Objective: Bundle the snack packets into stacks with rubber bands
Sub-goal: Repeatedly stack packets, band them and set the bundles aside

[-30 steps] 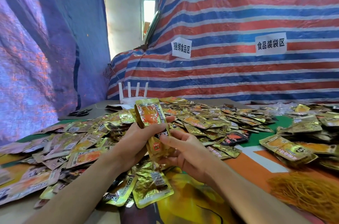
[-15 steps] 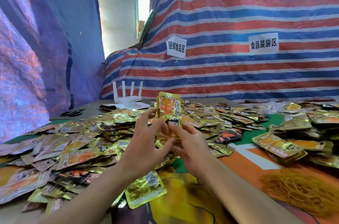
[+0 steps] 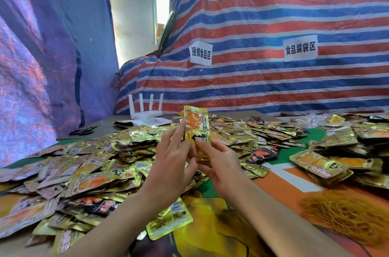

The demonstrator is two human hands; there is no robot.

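A small stack of gold snack packets (image 3: 196, 125) stands upright between both hands, above the table's middle. My left hand (image 3: 172, 157) holds its left edge, fingers reaching up along the front. My right hand (image 3: 219, 161) grips the stack's lower right from below. Loose gold and orange packets (image 3: 101, 164) cover the table to the left and behind. A heap of tan rubber bands (image 3: 345, 216) lies at the near right. Whether a band is around the stack cannot be seen.
More packets are piled at the right (image 3: 328, 164). A white router (image 3: 146, 112) and black scissors (image 3: 83, 130) sit at the table's far left. A striped tarp (image 3: 273, 25) with two paper labels hangs behind. One single packet (image 3: 170, 221) lies near my left forearm.
The stack went from tilted left and lower to upright and farther out. My left hand shifted from clasping it to fingers along its left edge. The camera view moved slightly.
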